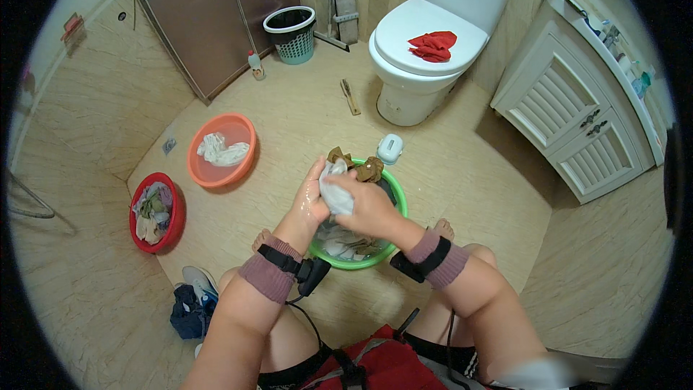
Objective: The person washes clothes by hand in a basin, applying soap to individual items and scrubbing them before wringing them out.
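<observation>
Cloth [337, 195], white, sits squeezed between left hand [309, 201] and right hand [369, 209] over a green basin [349, 266]; a red-capped bottle [254, 62] bears a label [258, 72] too small to read.

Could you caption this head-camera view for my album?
Left hand and right hand hold a bunched pale cloth over a green basin of laundry on a bathroom floor.

The hands [364, 209] hide much of the white cloth [338, 193], so its full shape cannot be told, and cover the left rim of the green basin [350, 266]. The upper edge cuts off the squeegee [331, 41]. Some items [639, 84] on the cabinet [559, 105] are too small to tell. A white patch [538, 375], lower right, is blurred.
</observation>
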{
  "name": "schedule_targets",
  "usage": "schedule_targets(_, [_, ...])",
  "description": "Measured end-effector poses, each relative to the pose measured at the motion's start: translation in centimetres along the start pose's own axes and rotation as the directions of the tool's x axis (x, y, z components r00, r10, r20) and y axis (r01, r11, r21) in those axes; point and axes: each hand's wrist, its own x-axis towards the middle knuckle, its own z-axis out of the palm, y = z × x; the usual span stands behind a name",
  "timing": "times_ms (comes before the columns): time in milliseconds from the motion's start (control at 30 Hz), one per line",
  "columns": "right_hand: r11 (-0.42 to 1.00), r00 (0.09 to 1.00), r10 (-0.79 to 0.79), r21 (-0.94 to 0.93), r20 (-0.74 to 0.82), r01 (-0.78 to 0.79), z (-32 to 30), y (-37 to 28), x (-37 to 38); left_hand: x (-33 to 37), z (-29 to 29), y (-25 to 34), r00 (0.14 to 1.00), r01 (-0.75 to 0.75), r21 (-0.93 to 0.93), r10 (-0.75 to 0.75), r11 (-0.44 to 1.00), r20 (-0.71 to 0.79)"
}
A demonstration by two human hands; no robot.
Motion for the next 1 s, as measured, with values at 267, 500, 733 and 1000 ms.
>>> schedule_targets(267, [0.969, 0.978, -0.129, -0.229, -0.164, 0.090, 0.8, -2.6, -0.3, 1.7, -2.0, -2.2, 0.970, -0.193, -0.008, 0.192, 0.981, 0.152])
schedule_targets(500, [0.937, 0.920, 0.184, -0.221, -0.345, -0.270, 0.3, 2.2, 2.2, 0.9, 2.3, -5.1, 0.969, -0.082, 0.033, 0.087, 0.996, -0.231])
schedule_targets(733, [0.970, 0.947, 0.060, -0.207, -0.315, -0.130, 2.1, 1.2, 0.6, 0.7, 0.7, -3.7, 0.992, -0.020, 0.004, 0.020, 1.000, -0.122])
schedule_targets(1000, [0.982, 0.915, 0.182, 0.021, -0.359, -0.188, 0.7, 6.4, 1.6, -2.4, 3.2, -0.9, 0.989, 0.146, -0.075, -0.147, 0.986, -0.002])
